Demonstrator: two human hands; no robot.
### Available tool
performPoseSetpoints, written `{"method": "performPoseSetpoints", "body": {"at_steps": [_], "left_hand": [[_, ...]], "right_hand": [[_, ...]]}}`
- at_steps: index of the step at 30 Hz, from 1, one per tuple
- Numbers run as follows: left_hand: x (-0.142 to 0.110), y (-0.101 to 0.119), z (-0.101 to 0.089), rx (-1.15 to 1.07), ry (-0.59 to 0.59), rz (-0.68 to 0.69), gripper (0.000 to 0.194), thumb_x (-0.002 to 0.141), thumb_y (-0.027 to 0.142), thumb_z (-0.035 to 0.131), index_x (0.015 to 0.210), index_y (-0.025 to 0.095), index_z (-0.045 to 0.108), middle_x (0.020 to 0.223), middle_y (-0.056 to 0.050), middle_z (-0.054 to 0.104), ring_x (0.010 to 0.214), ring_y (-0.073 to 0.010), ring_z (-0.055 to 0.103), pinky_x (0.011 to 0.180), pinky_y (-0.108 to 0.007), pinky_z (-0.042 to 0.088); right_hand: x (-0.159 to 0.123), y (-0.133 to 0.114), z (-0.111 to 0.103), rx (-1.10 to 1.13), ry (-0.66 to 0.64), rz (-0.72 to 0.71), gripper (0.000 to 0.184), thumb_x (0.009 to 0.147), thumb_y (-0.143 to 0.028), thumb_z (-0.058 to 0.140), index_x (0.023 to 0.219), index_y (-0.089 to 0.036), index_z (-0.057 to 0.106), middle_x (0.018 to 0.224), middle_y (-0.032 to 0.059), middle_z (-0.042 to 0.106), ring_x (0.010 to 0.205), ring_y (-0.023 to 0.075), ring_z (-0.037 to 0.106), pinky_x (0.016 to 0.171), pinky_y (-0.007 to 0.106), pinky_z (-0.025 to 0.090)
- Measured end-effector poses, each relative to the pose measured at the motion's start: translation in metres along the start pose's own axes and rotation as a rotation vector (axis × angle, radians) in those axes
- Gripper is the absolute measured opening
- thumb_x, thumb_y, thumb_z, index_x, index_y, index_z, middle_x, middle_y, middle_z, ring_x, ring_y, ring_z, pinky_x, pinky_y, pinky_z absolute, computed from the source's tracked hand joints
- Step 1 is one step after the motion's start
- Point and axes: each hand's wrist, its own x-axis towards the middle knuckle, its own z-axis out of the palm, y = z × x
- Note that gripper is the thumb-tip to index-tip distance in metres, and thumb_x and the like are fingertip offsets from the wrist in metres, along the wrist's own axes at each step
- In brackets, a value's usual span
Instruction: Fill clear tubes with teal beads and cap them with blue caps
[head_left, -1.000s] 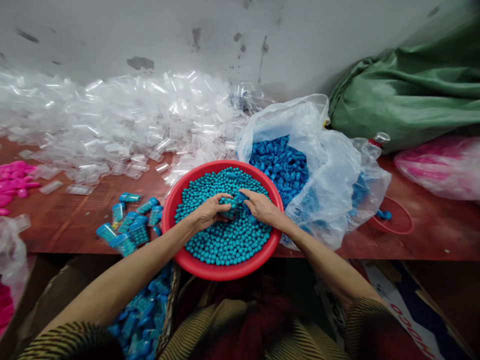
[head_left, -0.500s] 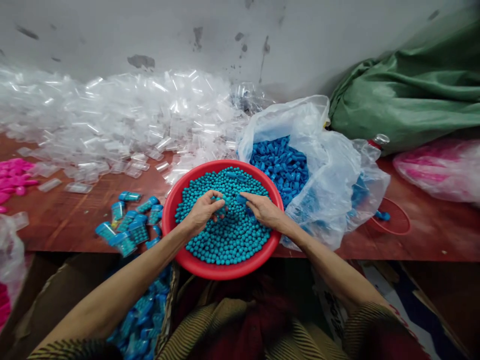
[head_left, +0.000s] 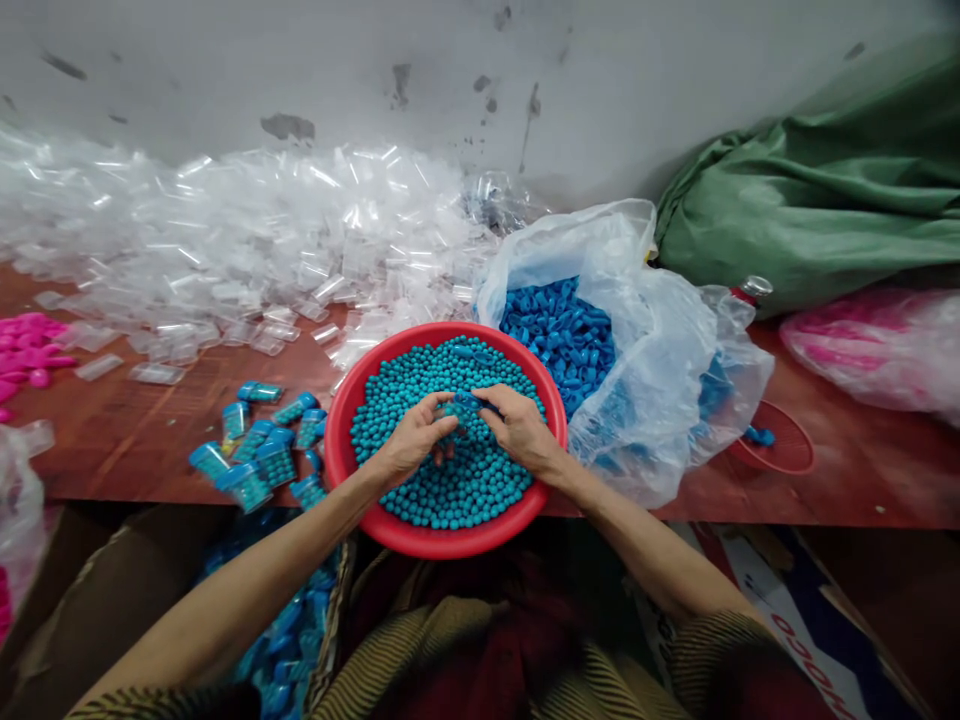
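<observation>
A red basin (head_left: 342, 420) full of teal beads (head_left: 450, 490) stands at the table's front edge. Above the beads, my left hand (head_left: 417, 437) is closed around a small clear container (head_left: 455, 413) with teal beads in it. My right hand (head_left: 520, 428) pinches a blue cap (head_left: 471, 400) at the container's right end; cap and container appear to touch, though fingers partly hide the joint. Another blue piece (head_left: 474, 354) lies on the beads at the back of the basin. Several filled, blue-capped containers (head_left: 259, 450) lie left of the basin.
Clear empty containers (head_left: 247, 230) are heaped along the wall. A plastic bag (head_left: 660, 340) of blue caps (head_left: 559, 335) sits behind right, near a small red basket (head_left: 780, 440) and green sack (head_left: 810, 210). Pink pieces (head_left: 30, 350) lie far left. Filled containers (head_left: 289, 630) fill a box below.
My right hand has brought the blue cap leftward to the container. Both hands are now closer together, and the cap meets the container's end.
</observation>
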Motion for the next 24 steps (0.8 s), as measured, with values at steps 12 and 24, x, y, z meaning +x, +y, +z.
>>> {"method": "performPoseSetpoints", "body": {"at_steps": [12, 24], "left_hand": [[-0.005, 0.0, 0.002, 0.042, 0.016, -0.028, 0.044, 0.074, 0.035, 0.063, 0.111, 0.017, 0.049, 0.069, 0.004, 0.056, 0.038, -0.0037, 0.047, 0.031, -0.014, 0.027], [-0.01, 0.001, 0.006, -0.048, -0.013, 0.005, 0.047, 0.074, 0.039, 0.063, 0.112, 0.017, 0.046, 0.069, 0.004, 0.056, 0.041, -0.0044, 0.05, 0.032, -0.013, 0.028]], "right_hand": [[-0.01, -0.004, -0.001, 0.063, 0.049, 0.033, 0.022, 0.089, -0.018, 0.044, 0.1, -0.017, 0.063, 0.089, 0.0058, 0.067, 0.083, 0.0174, 0.062, 0.078, 0.032, 0.05], [-0.007, -0.02, 0.002, 0.22, 0.059, 0.169, 0.021, 0.087, -0.021, 0.049, 0.098, -0.018, 0.067, 0.084, 0.0016, 0.069, 0.076, 0.0141, 0.062, 0.072, 0.026, 0.048]]}}
